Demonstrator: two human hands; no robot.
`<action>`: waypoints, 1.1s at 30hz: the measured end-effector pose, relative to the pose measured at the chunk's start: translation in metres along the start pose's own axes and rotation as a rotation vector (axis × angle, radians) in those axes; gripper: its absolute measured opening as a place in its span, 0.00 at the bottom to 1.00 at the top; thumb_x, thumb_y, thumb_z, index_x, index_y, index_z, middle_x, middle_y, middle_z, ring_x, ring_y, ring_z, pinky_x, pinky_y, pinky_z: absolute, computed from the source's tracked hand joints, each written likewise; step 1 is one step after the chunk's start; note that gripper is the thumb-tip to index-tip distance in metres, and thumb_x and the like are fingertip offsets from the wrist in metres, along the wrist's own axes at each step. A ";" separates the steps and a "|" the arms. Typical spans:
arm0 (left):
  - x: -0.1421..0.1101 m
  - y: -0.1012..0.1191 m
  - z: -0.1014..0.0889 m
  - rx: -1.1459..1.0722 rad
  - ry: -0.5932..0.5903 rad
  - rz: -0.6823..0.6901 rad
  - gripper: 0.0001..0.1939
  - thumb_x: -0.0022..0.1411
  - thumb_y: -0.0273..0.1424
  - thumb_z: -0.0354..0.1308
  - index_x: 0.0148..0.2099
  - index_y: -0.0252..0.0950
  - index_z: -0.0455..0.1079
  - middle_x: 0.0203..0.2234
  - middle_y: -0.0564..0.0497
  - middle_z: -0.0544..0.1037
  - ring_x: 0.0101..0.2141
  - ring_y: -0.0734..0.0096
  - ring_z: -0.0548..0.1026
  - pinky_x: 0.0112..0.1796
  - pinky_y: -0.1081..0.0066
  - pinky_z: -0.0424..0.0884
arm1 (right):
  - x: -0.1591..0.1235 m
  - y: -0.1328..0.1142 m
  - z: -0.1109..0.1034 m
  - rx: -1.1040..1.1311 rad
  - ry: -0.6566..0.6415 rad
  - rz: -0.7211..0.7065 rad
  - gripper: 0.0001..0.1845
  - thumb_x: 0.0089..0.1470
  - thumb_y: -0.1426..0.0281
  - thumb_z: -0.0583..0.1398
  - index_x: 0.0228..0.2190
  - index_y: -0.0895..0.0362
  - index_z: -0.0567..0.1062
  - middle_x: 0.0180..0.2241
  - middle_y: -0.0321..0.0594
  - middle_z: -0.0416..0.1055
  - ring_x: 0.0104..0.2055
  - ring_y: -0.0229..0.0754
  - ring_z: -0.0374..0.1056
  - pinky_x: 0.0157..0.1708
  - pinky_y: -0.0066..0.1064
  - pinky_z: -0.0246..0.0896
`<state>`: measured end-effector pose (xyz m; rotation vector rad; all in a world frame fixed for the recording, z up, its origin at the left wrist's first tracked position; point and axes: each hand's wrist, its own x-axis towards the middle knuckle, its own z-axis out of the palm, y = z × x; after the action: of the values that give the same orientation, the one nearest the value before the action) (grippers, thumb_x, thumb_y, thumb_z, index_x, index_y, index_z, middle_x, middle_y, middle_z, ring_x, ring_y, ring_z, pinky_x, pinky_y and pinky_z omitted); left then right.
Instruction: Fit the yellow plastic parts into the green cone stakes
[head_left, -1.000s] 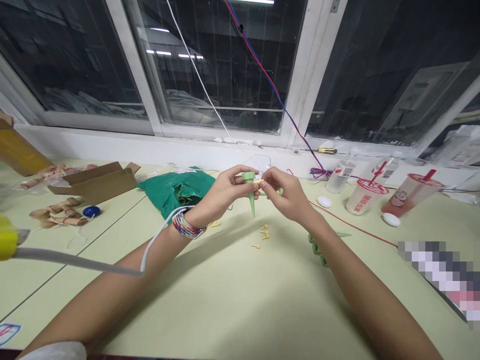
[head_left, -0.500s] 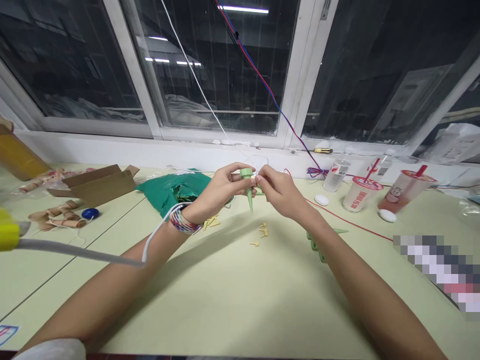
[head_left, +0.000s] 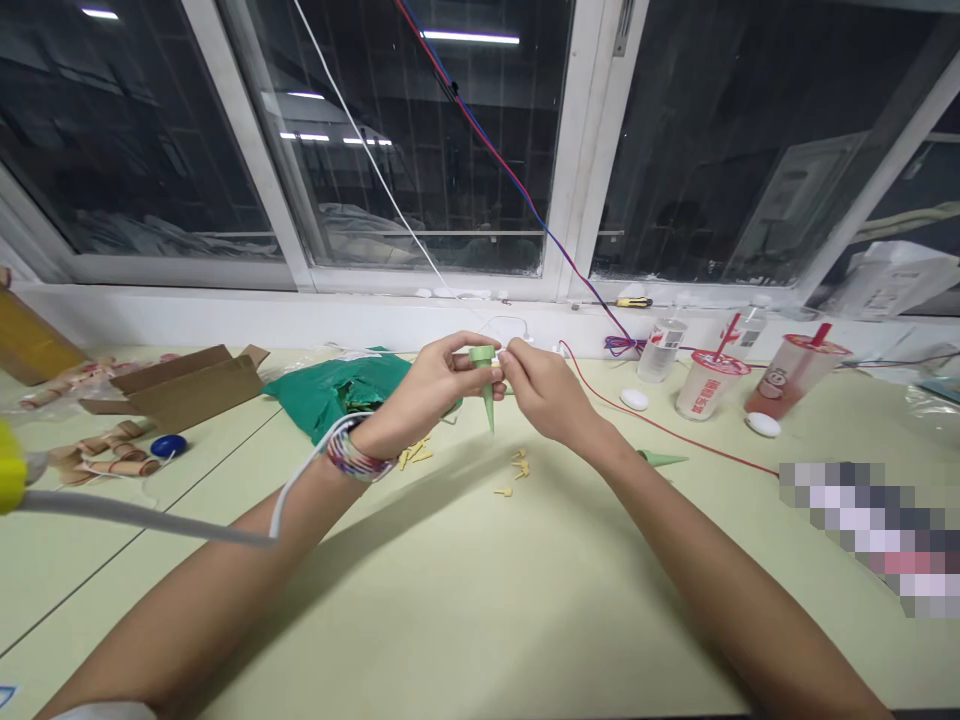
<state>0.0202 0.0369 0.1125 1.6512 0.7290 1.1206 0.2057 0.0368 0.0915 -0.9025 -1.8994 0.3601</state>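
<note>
Above the table, my left hand (head_left: 431, 378) grips a green plastic watering spike (head_left: 488, 411) near its wide cap, point downward. My right hand (head_left: 541, 388) is closed in a pinch right beside the cap. A small pale yellow piece (head_left: 496, 363) shows between the spike and the right fingertips, mostly hidden by them. Several small yellow plastic pieces (head_left: 523, 468) lie on the table below the hands. More yellow pieces (head_left: 416, 453) are behind my left wrist. Another green spike (head_left: 664, 459) lies partly hidden behind my right forearm.
At left are a green plastic bag (head_left: 300, 388), an open cardboard box (head_left: 187, 390), wooden toy parts (head_left: 124, 460) and a blue ball (head_left: 168, 446). A water bottle (head_left: 661, 350) and drink cups (head_left: 705, 388) stand at right. A red wire (head_left: 667, 433) crosses the table.
The view has shifted slightly, moving the scene left. My right fingertips have come closer to the cap of the spike, which stays in my left hand.
</note>
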 end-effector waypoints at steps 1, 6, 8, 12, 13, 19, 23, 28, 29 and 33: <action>0.002 0.002 -0.001 -0.113 -0.051 -0.099 0.18 0.54 0.32 0.75 0.46 0.35 0.76 0.33 0.48 0.81 0.33 0.65 0.81 0.41 0.64 0.78 | -0.001 0.000 -0.001 -0.127 0.022 -0.091 0.20 0.72 0.55 0.50 0.30 0.51 0.61 0.27 0.39 0.65 0.27 0.42 0.58 0.29 0.33 0.48; 0.004 0.001 -0.002 -0.235 -0.101 -0.174 0.17 0.52 0.30 0.77 0.42 0.34 0.77 0.34 0.47 0.82 0.33 0.68 0.80 0.40 0.67 0.78 | -0.005 0.003 0.001 -0.269 0.046 -0.183 0.17 0.72 0.60 0.48 0.30 0.52 0.59 0.26 0.39 0.65 0.27 0.42 0.58 0.30 0.35 0.45; 0.003 -0.002 -0.001 -0.098 -0.060 -0.054 0.20 0.54 0.31 0.75 0.48 0.35 0.76 0.32 0.49 0.81 0.33 0.65 0.81 0.40 0.65 0.78 | -0.004 0.004 0.008 -0.146 0.085 -0.116 0.20 0.73 0.58 0.49 0.28 0.51 0.59 0.23 0.36 0.63 0.26 0.42 0.59 0.30 0.34 0.47; -0.001 -0.010 -0.002 0.376 0.108 0.265 0.19 0.61 0.31 0.69 0.54 0.39 0.74 0.36 0.47 0.82 0.39 0.56 0.82 0.45 0.59 0.78 | 0.003 0.002 0.019 0.376 0.082 0.218 0.29 0.68 0.45 0.52 0.24 0.50 0.57 0.19 0.30 0.51 0.21 0.38 0.50 0.24 0.31 0.48; -0.002 -0.012 -0.003 0.501 0.136 0.348 0.18 0.62 0.30 0.68 0.54 0.41 0.75 0.39 0.46 0.82 0.43 0.54 0.82 0.49 0.58 0.77 | 0.006 0.002 0.020 0.527 0.025 0.324 0.30 0.66 0.42 0.53 0.23 0.50 0.55 0.18 0.28 0.47 0.19 0.36 0.45 0.22 0.31 0.45; -0.004 -0.013 -0.003 0.654 0.154 0.463 0.16 0.62 0.30 0.66 0.53 0.43 0.77 0.44 0.45 0.82 0.48 0.53 0.80 0.56 0.57 0.73 | 0.011 0.001 0.007 0.659 -0.122 0.434 0.32 0.62 0.42 0.59 0.22 0.50 0.54 0.18 0.26 0.44 0.18 0.34 0.42 0.20 0.29 0.44; 0.000 -0.003 -0.002 0.311 0.079 0.198 0.20 0.61 0.37 0.71 0.53 0.39 0.74 0.34 0.49 0.82 0.37 0.59 0.83 0.42 0.62 0.78 | 0.004 0.001 0.003 0.093 -0.003 0.114 0.24 0.71 0.53 0.53 0.25 0.52 0.61 0.22 0.34 0.62 0.26 0.40 0.59 0.28 0.31 0.50; 0.005 0.001 -0.007 -0.019 -0.070 -0.055 0.19 0.60 0.39 0.74 0.49 0.37 0.77 0.35 0.48 0.82 0.38 0.62 0.82 0.41 0.66 0.77 | 0.003 0.002 0.004 -0.084 0.029 0.011 0.20 0.73 0.59 0.50 0.28 0.51 0.59 0.25 0.35 0.66 0.29 0.41 0.61 0.31 0.32 0.48; 0.006 0.000 -0.008 -0.059 -0.089 -0.081 0.16 0.60 0.39 0.74 0.46 0.36 0.78 0.36 0.46 0.83 0.39 0.63 0.82 0.41 0.66 0.77 | 0.003 0.003 0.005 -0.087 0.044 0.016 0.20 0.74 0.58 0.50 0.28 0.51 0.58 0.25 0.35 0.67 0.29 0.42 0.62 0.31 0.32 0.48; 0.008 -0.006 -0.009 -0.198 -0.142 -0.220 0.13 0.61 0.37 0.74 0.35 0.32 0.81 0.32 0.44 0.82 0.33 0.67 0.79 0.41 0.67 0.78 | 0.001 0.006 0.011 -0.142 0.062 -0.010 0.19 0.74 0.60 0.49 0.29 0.51 0.57 0.27 0.36 0.69 0.29 0.43 0.64 0.31 0.33 0.48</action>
<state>0.0153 0.0488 0.1108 1.4301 0.6673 0.8803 0.1983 0.0427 0.0834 -0.9861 -1.8894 0.1901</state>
